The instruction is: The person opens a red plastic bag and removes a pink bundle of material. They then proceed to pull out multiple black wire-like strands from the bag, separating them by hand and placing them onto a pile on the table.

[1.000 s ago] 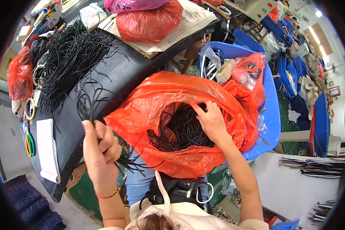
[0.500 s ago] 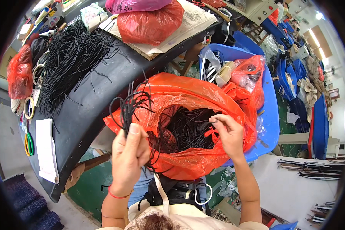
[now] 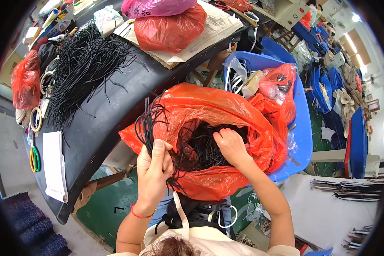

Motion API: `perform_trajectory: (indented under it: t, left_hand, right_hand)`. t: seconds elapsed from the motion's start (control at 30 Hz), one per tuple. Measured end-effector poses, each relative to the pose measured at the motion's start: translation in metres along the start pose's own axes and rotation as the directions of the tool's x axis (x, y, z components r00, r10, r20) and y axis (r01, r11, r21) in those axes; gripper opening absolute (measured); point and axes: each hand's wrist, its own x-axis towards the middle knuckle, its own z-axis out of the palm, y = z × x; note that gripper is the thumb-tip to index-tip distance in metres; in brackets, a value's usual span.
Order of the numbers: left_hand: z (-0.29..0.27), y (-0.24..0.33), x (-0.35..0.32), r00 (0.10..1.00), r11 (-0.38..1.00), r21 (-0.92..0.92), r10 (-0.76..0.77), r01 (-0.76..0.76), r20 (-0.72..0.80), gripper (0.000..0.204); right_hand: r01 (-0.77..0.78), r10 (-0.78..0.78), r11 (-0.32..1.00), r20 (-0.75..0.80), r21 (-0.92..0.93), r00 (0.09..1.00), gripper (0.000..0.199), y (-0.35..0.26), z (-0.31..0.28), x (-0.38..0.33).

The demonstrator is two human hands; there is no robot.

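My left hand point(image 3: 155, 164) is closed around a bundle of thin black cords point(image 3: 149, 121), held over the left rim of a red plastic bag point(image 3: 217, 99). The cord ends stick up above the fist and others hang below it. Inside the bag's wide mouth lies a tangled heap of black cords point(image 3: 202, 147). My right hand point(image 3: 231, 147) is down in that mouth, its fingers bent together against the heap. Whatever its fingertips pinch is hidden from view.
A blue bin point(image 3: 303, 141) with smaller red bags stands behind and right of the open bag. On the black-covered table point(image 3: 111, 100) lie a large pile of black cords point(image 3: 83, 64), a white notepad point(image 3: 53, 166), and stuffed red point(image 3: 170, 32) and pink bags. Green-and-orange-handled scissors point(image 3: 35, 158) hang at its left.
My right hand has moved left and down into the bag, from its right rim to the cords. My left hand has shifted slightly right, still holding the bundle.
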Motion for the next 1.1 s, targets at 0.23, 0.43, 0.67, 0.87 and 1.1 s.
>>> perform_trajectory:
  t: [0.23,0.43,0.67,0.87,1.1]
  left_hand:
    - [-0.006,0.005,0.003,0.998,0.99,-0.124,-0.069,0.069,0.003,0.025]
    - [-0.004,0.01,0.011,0.999,0.993,-0.12,-0.029,0.025,-0.034,0.025]
    - [0.053,-0.025,0.023,0.982,0.979,-0.085,0.188,-0.185,0.02,0.024]
    - [0.021,0.001,0.013,0.998,0.998,-0.051,-0.042,0.039,-0.055,0.026]
    - [-0.024,0.057,0.016,0.978,0.963,-0.218,0.121,-0.158,-0.171,0.03]
  right_hand:
    - [0.008,-0.01,0.998,-0.037,-0.056,0.999,0.008,0.0,0.008,0.002]
    - [-0.21,0.314,0.873,-0.178,0.441,0.933,0.015,-0.022,-0.078,0.01]
    - [-0.065,0.41,0.533,-0.19,0.844,0.892,0.015,-0.053,-0.132,0.038]
    - [-0.331,0.423,0.118,0.254,0.936,0.87,0.012,-0.037,-0.117,0.049]
    - [-0.137,0.136,0.991,-0.078,-0.007,0.988,0.02,0.02,-0.004,0.01]
